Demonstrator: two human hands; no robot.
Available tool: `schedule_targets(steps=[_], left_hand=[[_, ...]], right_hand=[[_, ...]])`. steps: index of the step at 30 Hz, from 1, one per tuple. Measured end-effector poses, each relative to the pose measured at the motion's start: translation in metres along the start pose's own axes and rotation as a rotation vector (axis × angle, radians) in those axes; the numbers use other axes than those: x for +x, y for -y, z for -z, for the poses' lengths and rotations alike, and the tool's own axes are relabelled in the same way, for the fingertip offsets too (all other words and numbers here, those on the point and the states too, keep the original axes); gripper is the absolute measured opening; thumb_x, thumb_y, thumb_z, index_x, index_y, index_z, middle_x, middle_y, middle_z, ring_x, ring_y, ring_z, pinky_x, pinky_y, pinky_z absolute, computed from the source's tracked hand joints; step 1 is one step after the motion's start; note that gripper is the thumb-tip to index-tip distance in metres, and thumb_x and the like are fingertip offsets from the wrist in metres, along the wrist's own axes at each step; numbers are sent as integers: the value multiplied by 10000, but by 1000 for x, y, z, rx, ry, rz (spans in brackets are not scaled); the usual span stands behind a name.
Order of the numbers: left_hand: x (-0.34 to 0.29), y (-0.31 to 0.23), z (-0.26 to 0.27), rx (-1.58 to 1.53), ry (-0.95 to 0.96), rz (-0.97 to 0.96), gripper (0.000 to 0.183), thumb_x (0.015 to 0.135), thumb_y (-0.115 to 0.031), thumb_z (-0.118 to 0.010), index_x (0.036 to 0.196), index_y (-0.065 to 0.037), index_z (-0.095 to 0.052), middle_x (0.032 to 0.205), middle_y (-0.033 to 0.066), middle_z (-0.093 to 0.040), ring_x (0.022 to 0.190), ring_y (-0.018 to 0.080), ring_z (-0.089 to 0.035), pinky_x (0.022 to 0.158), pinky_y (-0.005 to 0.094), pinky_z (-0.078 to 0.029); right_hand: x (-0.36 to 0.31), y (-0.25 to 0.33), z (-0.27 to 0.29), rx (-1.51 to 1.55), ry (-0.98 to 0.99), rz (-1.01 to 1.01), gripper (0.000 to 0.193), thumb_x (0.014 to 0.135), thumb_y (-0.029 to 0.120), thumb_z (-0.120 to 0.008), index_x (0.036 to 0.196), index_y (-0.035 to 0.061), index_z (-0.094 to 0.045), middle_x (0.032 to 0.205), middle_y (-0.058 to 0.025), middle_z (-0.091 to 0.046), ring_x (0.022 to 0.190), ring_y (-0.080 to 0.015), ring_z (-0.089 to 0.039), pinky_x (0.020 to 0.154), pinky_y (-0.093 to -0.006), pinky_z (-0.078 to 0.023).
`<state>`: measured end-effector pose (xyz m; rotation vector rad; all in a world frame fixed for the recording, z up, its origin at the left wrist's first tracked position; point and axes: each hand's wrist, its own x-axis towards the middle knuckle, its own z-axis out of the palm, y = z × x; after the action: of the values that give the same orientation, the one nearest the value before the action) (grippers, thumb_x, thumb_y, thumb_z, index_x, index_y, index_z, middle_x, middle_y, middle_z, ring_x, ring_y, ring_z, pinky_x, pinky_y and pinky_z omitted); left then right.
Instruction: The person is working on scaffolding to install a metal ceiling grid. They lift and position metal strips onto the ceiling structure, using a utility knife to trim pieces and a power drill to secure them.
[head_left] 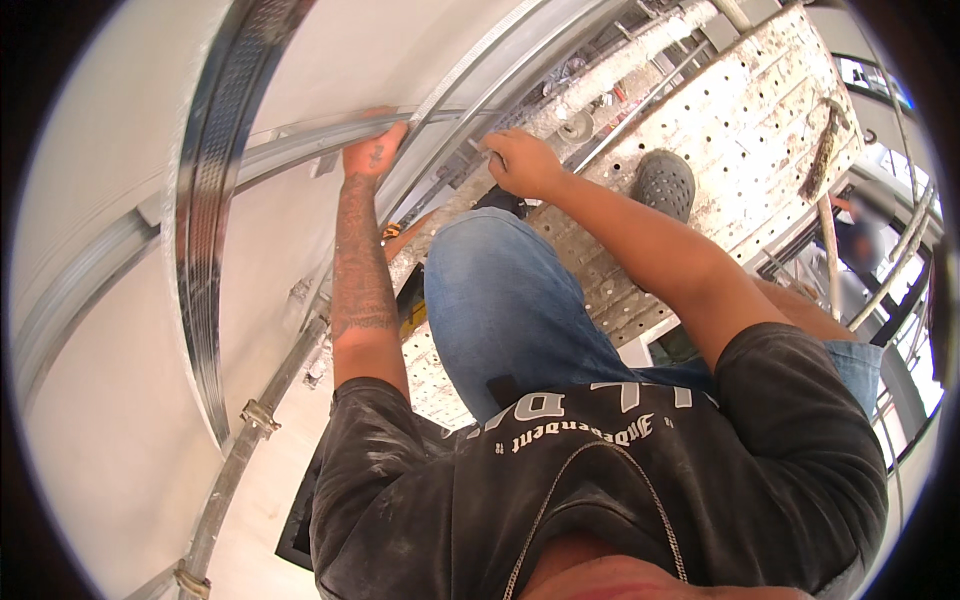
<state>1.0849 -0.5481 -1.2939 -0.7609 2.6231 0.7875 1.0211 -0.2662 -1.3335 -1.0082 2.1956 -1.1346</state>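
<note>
My left hand [372, 150] is up at the white wall, its fingers wrapped over a horizontal silvery metal channel [285, 152]. Part of those fingers is hidden behind the channel. To the right, my right hand [522, 163] is closed, thumb and forefinger together, beside slim upright metal studs [452, 75]. A small pale bit shows at its fingertips, too little to name. Left of my left forearm stands a broad, shiny perforated metal stud [208, 170].
A worn perforated scaffold platform [745, 95] holds my foot in a grey clog [666, 184]. A hammer [824, 150] lies near its far right edge. A scaffold tube [232, 475] with clamps runs at lower left. Another person [858, 245] is below at right, among poles.
</note>
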Motion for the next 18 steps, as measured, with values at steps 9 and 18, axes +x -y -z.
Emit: schedule_targets(steps=[9,18], left_hand=[[11,18,10,-15,79,-105,397,842,-403,-685,1062,-74,-720,1029,133,-742,1004,327,-693,922,435,-531],[-2,21,-5,-238,-99,-135,311,856,-309,-764,1000,-40,-708,949,126,-742,960,257,-702,896,382,-537]], right_hand=[[-19,-41,29,-126,61,-2,308,870,102,-628,1176,126,-644,1022,-144,-667,1048,-357,-636,887,-471,-528],[-39,-71,22,-250,163,-193,321,882,172,-625,1191,92,-598,1150,-125,-690,1143,-350,-628,966,-477,-529]])
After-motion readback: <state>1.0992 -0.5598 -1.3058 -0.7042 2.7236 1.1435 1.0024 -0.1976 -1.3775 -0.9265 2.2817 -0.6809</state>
